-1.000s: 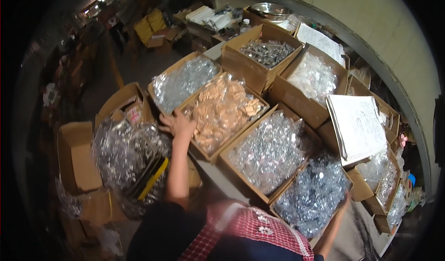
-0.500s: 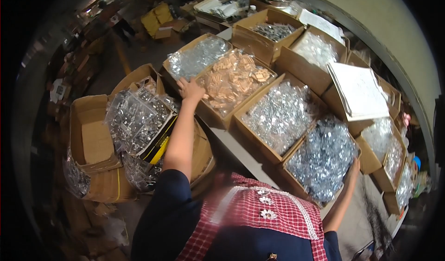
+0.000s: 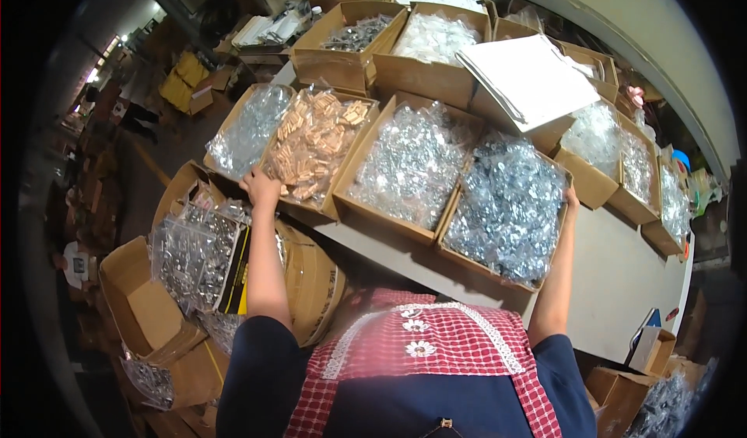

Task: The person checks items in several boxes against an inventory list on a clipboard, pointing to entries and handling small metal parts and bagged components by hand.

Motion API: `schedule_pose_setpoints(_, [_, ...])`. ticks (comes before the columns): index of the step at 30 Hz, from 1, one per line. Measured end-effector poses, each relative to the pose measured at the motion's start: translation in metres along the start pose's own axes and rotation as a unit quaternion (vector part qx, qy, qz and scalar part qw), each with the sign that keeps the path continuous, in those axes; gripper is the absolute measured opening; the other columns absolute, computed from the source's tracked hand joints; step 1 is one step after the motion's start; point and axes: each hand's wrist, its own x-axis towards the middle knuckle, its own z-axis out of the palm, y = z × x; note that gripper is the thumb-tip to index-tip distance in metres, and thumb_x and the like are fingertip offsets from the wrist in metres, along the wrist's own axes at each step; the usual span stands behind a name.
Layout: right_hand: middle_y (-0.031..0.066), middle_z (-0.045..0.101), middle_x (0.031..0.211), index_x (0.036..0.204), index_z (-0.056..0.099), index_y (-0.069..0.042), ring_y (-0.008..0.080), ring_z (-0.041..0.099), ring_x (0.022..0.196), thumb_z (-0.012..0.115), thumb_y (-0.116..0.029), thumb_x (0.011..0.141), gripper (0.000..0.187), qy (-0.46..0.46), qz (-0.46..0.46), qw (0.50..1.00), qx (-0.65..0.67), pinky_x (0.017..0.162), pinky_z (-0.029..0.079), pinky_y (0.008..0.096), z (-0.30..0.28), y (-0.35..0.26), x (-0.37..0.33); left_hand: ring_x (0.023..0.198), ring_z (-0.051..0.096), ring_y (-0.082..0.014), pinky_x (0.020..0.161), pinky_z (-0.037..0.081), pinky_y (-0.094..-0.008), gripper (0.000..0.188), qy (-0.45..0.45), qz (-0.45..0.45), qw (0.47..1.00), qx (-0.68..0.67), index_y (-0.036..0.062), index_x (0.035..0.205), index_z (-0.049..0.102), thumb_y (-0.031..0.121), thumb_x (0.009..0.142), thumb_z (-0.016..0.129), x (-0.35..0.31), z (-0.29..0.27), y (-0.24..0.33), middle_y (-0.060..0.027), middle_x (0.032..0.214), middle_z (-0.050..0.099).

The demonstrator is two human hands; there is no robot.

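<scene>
A row of open cardboard boxes stands on a pale table. My left hand rests on the near left corner of the box of small tan packets. My right hand grips the right edge of the box of clear bags with silvery parts. Between them sits another box of clear bags. Whether either hand's fingers close round the cardboard is hard to tell for the left one.
More boxes of bagged parts line the back, one topped by a white sheet stack. At my left stand floor cartons and a crate of bagged metal parts. Small boxes sit at the lower right.
The view has swung toward the table and the boxes now sit closer. My left hand stays on the tan-packet box; my right hand has shifted up along the right box's edge.
</scene>
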Motion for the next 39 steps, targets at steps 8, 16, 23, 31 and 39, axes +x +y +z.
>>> schedule_pose_setpoints(8, [0.0141, 0.049, 0.144, 0.147, 0.044, -0.002, 0.0275, 0.05, 0.128, 0.049, -0.023, 0.095, 0.056, 0.006, 0.045, 0.91, -0.412, 0.106, 0.039, 0.0371, -0.008, -0.022, -0.013, 0.126, 0.032, -0.0527, 0.111, 0.026, -0.0572, 0.069, 0.037, -0.016, 0.995, 0.087, -0.0118, 0.131, 0.039, 0.024, 0.081, 0.07, 0.019, 0.015, -0.017, -0.0371, 0.134, 0.039])
schedule_pose_setpoints(16, [0.0201, 0.045, 0.149, 0.139, 0.05, -0.001, 0.0387, 0.038, 0.141, 0.057, 0.0, 0.084, 0.055, -0.074, -0.343, 0.743, -0.569, 0.117, 0.028, 0.0493, 0.205, -0.1, -0.153, 0.129, 0.031, -0.0512, 0.113, 0.027, -0.0559, 0.059, 0.035, -0.11, 0.993, 0.033, -0.0071, 0.132, 0.045, 0.022, 0.085, 0.068, 0.049, 0.028, 0.017, -0.0349, 0.138, 0.036])
schedule_pose_setpoints(23, [0.0224, 0.046, 0.141, 0.132, 0.053, -0.001, 0.0463, 0.039, 0.135, 0.071, -0.004, 0.073, 0.062, -0.432, -0.237, 0.699, -0.518, 0.117, 0.028, 0.056, 0.295, -0.053, -0.217, 0.132, 0.033, -0.0523, 0.113, 0.026, -0.0538, 0.065, -0.023, -0.069, 0.991, 0.113, -0.0083, 0.136, 0.045, 0.031, 0.086, 0.061, 0.067, 0.024, 0.002, -0.0373, 0.142, 0.038])
schedule_pose_setpoints(31, [0.0202, 0.062, 0.11, 0.12, 0.059, 0.002, 0.038, 0.06, 0.103, 0.066, -0.012, 0.08, 0.043, -0.395, -0.226, 0.681, -0.574, 0.089, 0.049, 0.0443, 0.34, 0.033, -0.222, 0.096, 0.072, -0.0245, 0.077, 0.057, -0.0363, 0.025, -0.166, 0.235, 0.863, 0.415, 0.0098, 0.101, 0.077, 0.02, 0.08, 0.068, 0.107, -0.067, 0.139, -0.0122, 0.107, 0.074])
schedule_pose_setpoints(39, [0.0081, 0.067, 0.077, 0.085, 0.064, -0.009, 0.0272, 0.068, 0.069, 0.073, -0.019, 0.069, 0.02, -0.432, -0.235, 0.526, -0.694, 0.06, 0.054, 0.0395, 0.406, 0.082, -0.198, 0.109, 0.054, -0.0343, 0.089, 0.048, -0.0454, 0.041, -0.075, 0.614, 0.782, 0.072, -0.0014, 0.099, 0.07, 0.036, 0.091, 0.058, 0.026, 0.039, 0.263, -0.0198, 0.107, 0.065])
